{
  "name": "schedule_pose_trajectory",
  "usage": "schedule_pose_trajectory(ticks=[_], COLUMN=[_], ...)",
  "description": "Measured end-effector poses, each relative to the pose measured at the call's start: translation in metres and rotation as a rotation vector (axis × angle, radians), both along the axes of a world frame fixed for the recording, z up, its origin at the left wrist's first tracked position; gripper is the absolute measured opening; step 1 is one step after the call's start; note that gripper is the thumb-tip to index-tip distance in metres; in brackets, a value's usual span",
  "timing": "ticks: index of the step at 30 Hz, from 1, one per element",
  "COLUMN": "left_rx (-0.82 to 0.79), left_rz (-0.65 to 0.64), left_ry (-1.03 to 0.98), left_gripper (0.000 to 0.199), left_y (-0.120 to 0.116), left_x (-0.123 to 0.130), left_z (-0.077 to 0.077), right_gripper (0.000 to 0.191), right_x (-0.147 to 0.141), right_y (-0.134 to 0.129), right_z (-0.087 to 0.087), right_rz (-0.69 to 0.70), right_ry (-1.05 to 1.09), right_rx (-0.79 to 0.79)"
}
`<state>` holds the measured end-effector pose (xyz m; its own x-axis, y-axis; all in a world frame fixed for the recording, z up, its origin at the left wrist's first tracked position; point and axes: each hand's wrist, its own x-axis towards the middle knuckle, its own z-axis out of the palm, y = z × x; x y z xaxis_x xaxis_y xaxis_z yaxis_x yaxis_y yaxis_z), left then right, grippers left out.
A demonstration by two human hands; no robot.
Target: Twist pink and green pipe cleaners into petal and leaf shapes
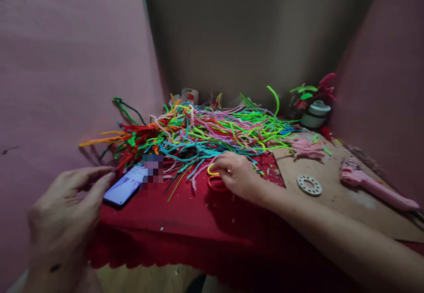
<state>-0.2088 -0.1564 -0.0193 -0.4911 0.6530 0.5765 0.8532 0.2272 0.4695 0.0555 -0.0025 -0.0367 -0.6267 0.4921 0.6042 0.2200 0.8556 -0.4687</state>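
Note:
My right hand [237, 174] rests over the table with its fingers curled on a pair of scissors [217, 186], whose red and yellow handle loops show; the blades are hidden. At the left table edge, thumb and forefinger of my left hand [68, 209] are pinched together beside a phone [123, 186]. Red pipe cleaners [127, 158] lie just past those fingertips, and whatever is in the pinch, if anything, cannot be made out. Behind both hands spreads a large tangled heap of coloured pipe cleaners [212, 129].
On the brown board [334, 204] at right lie a white disc with holes [309, 185], a pink glue gun-like tool [377, 185] and pink fuzzy pieces [306, 146]. A pale jar [316, 114] stands behind. Walls close in on both sides. A red cloth [159, 231] covers the table.

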Motion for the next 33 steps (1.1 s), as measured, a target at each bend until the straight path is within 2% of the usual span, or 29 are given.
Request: schedule_pose_trajectory(ticks=[1,2,5,7,8,11,13,15,19,21,24,26,29,33], left_rx=[0.139,0.210,0.325,0.314,0.309,0.150,-0.013,-0.190,-0.276,-0.300,-0.320,-0.313,-0.298,-0.305], left_rz=[0.104,0.111,-0.100,-0.248,-0.278,-0.410,-0.527,-0.574,-0.623,-0.637,-0.598,-0.547,-0.475,-0.433], left_ry=[-0.080,-0.174,-0.385,-0.373,-0.338,-0.175,-0.031,0.170,0.327,0.404,0.483,0.516,0.553,0.582], left_gripper=[0.025,0.023,0.020,0.021,0.021,0.021,0.023,0.026,0.033,0.029,0.022,0.023,0.024,0.024], left_y=[0.008,0.020,0.062,0.092,0.108,0.154,0.186,0.214,0.248,0.254,0.252,0.248,0.239,0.234], left_x=[0.016,0.031,0.070,0.088,0.095,0.110,0.116,0.120,0.122,0.122,0.118,0.116,0.114,0.112], left_z=[0.008,0.018,0.050,0.069,0.076,0.086,0.082,0.069,0.032,0.015,-0.002,-0.007,-0.004,0.000], right_gripper=[0.027,0.028,0.026,0.026,0.026,0.025,0.024,0.024,0.031,0.035,0.048,0.052,0.040,0.037], right_x=[0.007,0.015,0.035,0.047,0.052,0.062,0.064,0.066,0.071,0.073,0.074,0.072,0.068,0.067], right_y=[0.008,0.016,0.040,0.052,0.057,0.065,0.066,0.066,0.065,0.066,0.068,0.069,0.068,0.064], right_z=[0.002,0.004,0.006,0.005,0.004,0.002,0.000,-0.002,-0.008,-0.009,-0.009,-0.012,-0.019,-0.025], right_rz=[-0.057,-0.131,-0.322,-0.382,-0.407,-0.447,-0.451,-0.449,-0.453,-0.547,-0.681,-0.623,-0.486,-0.460], right_ry=[0.052,0.104,0.280,0.324,0.337,0.330,0.301,0.266,0.161,0.153,0.154,0.000,-0.283,-0.364], right_rx=[-0.003,-0.019,-0.123,-0.171,-0.182,-0.194,-0.182,-0.135,0.123,0.219,0.241,0.217,0.127,0.045])
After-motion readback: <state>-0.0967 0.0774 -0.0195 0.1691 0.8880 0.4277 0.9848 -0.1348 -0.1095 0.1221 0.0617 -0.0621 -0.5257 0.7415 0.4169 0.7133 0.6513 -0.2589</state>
